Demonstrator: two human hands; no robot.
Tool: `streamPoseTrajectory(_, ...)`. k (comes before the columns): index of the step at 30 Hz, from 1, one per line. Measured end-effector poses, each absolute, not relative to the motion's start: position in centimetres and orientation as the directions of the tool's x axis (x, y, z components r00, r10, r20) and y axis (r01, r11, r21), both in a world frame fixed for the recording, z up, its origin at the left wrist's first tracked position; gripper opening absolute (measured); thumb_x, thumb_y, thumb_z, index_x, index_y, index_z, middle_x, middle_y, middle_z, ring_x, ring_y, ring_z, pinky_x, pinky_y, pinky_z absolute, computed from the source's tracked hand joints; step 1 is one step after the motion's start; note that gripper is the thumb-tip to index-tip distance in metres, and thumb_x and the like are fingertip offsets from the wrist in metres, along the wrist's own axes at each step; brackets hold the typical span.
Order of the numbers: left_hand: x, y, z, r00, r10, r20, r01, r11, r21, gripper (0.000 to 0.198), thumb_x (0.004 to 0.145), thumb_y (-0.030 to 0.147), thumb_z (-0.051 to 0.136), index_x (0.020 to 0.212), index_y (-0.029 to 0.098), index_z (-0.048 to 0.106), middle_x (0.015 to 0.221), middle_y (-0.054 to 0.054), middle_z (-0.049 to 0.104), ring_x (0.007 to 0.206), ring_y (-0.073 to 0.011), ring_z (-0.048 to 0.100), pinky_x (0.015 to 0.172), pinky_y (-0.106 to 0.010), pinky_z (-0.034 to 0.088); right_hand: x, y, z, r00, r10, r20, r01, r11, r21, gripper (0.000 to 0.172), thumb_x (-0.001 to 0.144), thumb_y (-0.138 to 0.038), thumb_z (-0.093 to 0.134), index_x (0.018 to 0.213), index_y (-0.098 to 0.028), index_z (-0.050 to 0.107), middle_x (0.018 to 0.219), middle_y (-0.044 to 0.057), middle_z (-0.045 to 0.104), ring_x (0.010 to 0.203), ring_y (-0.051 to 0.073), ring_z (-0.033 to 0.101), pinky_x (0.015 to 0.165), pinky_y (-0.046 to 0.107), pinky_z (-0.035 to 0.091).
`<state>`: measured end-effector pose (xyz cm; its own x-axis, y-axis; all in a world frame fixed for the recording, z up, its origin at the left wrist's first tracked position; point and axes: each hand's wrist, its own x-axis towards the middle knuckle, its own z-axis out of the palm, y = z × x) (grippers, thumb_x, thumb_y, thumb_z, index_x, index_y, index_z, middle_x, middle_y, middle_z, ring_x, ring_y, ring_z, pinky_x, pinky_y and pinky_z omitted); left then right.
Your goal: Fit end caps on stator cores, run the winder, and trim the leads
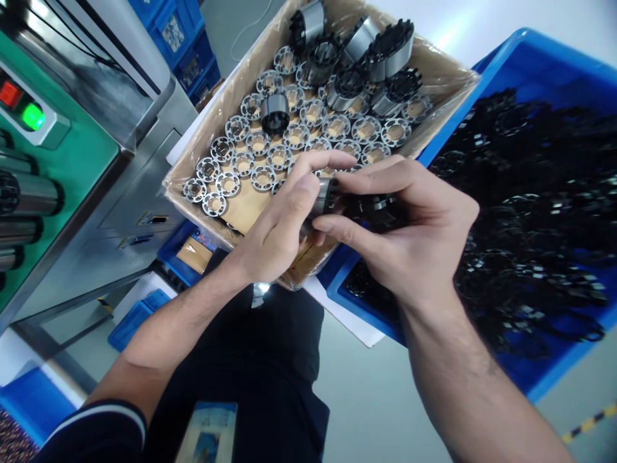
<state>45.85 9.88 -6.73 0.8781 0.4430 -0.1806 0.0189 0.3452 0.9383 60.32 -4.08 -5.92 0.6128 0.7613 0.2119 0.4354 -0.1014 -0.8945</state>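
A metal stator core (320,198) is held over the cardboard box, its side largely covered by fingers. My left hand (284,218) is closed around it from the left. From the right, my right hand (409,212) pinches the black plastic end cap (332,195) at the core's end between thumb and fingers. More black plastic (380,204) shows dark beneath the right fingers; whether the hand holds it too is unclear. Below the hands, bare stator cores (263,178) stand upright in rows in the box (193,215). Several capped cores (390,51) lie on top at its far end.
A blue bin (523,42) full of black plastic pieces (540,225) stands at the right, against the box. At the left is a machine with a green top (91,167), metal cylinders (33,193) and a lit green button (33,116). Blue crates (168,32) stand behind.
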Motion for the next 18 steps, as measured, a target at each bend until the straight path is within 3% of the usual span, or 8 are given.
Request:
streamPoseTrajectory(4, 46.1, 10.7, -8.5, 0.914, 0.403, -0.045, -0.064, 0.253, 0.965, 0.075, 0.118, 0.097, 0.069, 0.155, 0.032, 0.077, 0.117, -0.007, 0.086, 0.080, -0.0230, 0.080, 0.064, -0.036, 0.062, 61.3, -4.0, -7.0, 0.548, 0.731, 0.407, 0.496, 0.109, -0.861, 0.035, 0.105, -0.056, 0.107, 0.137, -0.045, 0.097, 0.120, 0.005, 0.092, 0.115, 0.040, 0.090, 0.112, 0.072, 0.078)
streamPoseTrajectory(6, 46.4, 11.1, -9.3, 0.879, 0.475, -0.032, -0.096, 0.241, 0.966, 0.082, 0.119, 0.105, 0.056, 0.141, 0.029, 0.078, 0.127, -0.011, 0.089, 0.084, -0.0236, 0.083, 0.057, -0.035, 0.057, 61.6, -4.0, -6.9, 0.550, 0.737, 0.393, 0.499, 0.088, -0.862, 0.039, 0.112, -0.052, 0.099, 0.151, -0.052, 0.095, 0.127, 0.005, 0.092, 0.121, 0.040, 0.089, 0.116, 0.071, 0.077)
streamPoseTrajectory(8, 46.7, 11.3, -9.9, 0.819, 0.574, -0.009, -0.163, 0.248, 0.955, 0.080, 0.121, 0.105, 0.049, 0.122, 0.028, 0.072, 0.130, -0.012, 0.091, 0.085, -0.0236, 0.086, 0.051, -0.034, 0.051, 61.8, -4.0, -6.8, 0.558, 0.743, 0.370, 0.493, 0.062, -0.868, 0.050, 0.114, -0.049, 0.095, 0.163, -0.057, 0.088, 0.143, 0.003, 0.090, 0.120, 0.038, 0.090, 0.110, 0.066, 0.080)
streamPoseTrajectory(11, 46.7, 11.5, -10.1, 0.770, 0.625, 0.125, -0.296, 0.177, 0.939, 0.055, 0.123, 0.085, 0.075, 0.115, 0.031, 0.067, 0.095, -0.001, 0.084, 0.069, -0.0192, 0.077, 0.049, -0.032, 0.044, 62.0, -4.0, -7.4, 0.547, 0.728, 0.414, 0.513, 0.099, -0.853, 0.077, 0.104, -0.052, 0.107, 0.174, -0.054, 0.076, 0.167, 0.004, 0.080, 0.103, 0.030, 0.089, 0.088, 0.051, 0.081)
streamPoseTrajectory(12, 46.7, 11.5, -9.9, 0.779, 0.596, 0.194, -0.318, 0.110, 0.942, 0.044, 0.120, 0.075, 0.086, 0.119, 0.033, 0.072, 0.086, 0.003, 0.078, 0.066, -0.0185, 0.073, 0.052, -0.032, 0.047, 62.1, -3.9, -7.7, 0.536, 0.719, 0.442, 0.527, 0.124, -0.841, 0.083, 0.098, -0.055, 0.111, 0.173, -0.052, 0.074, 0.165, 0.004, 0.079, 0.099, 0.027, 0.088, 0.082, 0.046, 0.080)
streamPoseTrajectory(14, 46.6, 11.3, -9.1, 0.814, 0.512, 0.273, -0.291, -0.045, 0.956, 0.037, 0.113, 0.062, 0.100, 0.129, 0.033, 0.083, 0.088, 0.003, 0.076, 0.074, -0.0192, 0.073, 0.064, -0.034, 0.057, 62.3, -4.0, -8.2, 0.516, 0.708, 0.481, 0.544, 0.163, -0.823, 0.082, 0.092, -0.060, 0.117, 0.161, -0.047, 0.075, 0.142, 0.003, 0.082, 0.094, 0.024, 0.086, 0.077, 0.040, 0.078)
streamPoseTrajectory(16, 46.5, 11.1, -8.3, 0.843, 0.480, 0.244, -0.202, -0.138, 0.970, 0.038, 0.109, 0.062, 0.104, 0.124, 0.031, 0.089, 0.101, -0.001, 0.082, 0.085, -0.0211, 0.076, 0.076, -0.038, 0.065, 62.4, -4.2, -8.0, 0.505, 0.723, 0.472, 0.531, 0.171, -0.830, 0.069, 0.090, -0.060, 0.119, 0.143, -0.043, 0.080, 0.121, 0.001, 0.080, 0.095, 0.024, 0.085, 0.079, 0.038, 0.078)
streamPoseTrajectory(18, 46.5, 11.0, -7.8, 0.836, 0.512, 0.197, -0.149, -0.134, 0.980, 0.041, 0.109, 0.067, 0.102, 0.112, 0.028, 0.088, 0.104, -0.002, 0.085, 0.087, -0.0209, 0.075, 0.079, -0.038, 0.066, 62.4, -4.5, -7.3, 0.508, 0.764, 0.397, 0.467, 0.142, -0.873, 0.057, 0.091, -0.057, 0.120, 0.133, -0.039, 0.086, 0.117, 0.002, 0.083, 0.097, 0.025, 0.086, 0.085, 0.041, 0.079)
